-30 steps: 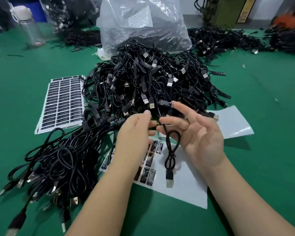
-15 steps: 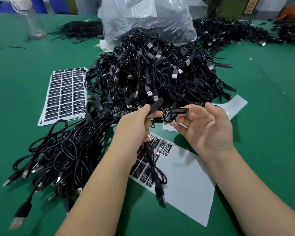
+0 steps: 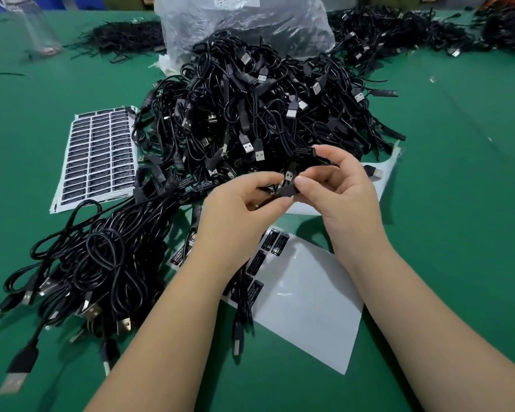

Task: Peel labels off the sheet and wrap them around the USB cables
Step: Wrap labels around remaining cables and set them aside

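Green table (image 3: 458,173): cable pile (image 3: 250,114) at centre, full label sheet (image 3: 98,162) at 9 o'clock, part-used sheet (image 3: 309,298) at 6, plastic bag (image 3: 244,22) at 12.

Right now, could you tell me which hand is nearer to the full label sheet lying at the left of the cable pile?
Left. The left hand is just right of the full label sheet, separated by cables; the right hand lies farther right, beyond it.

White print is seen on the black labels (image 3: 280,244) of the near sheet (image 3: 309,298), but no word can be read with certainty.
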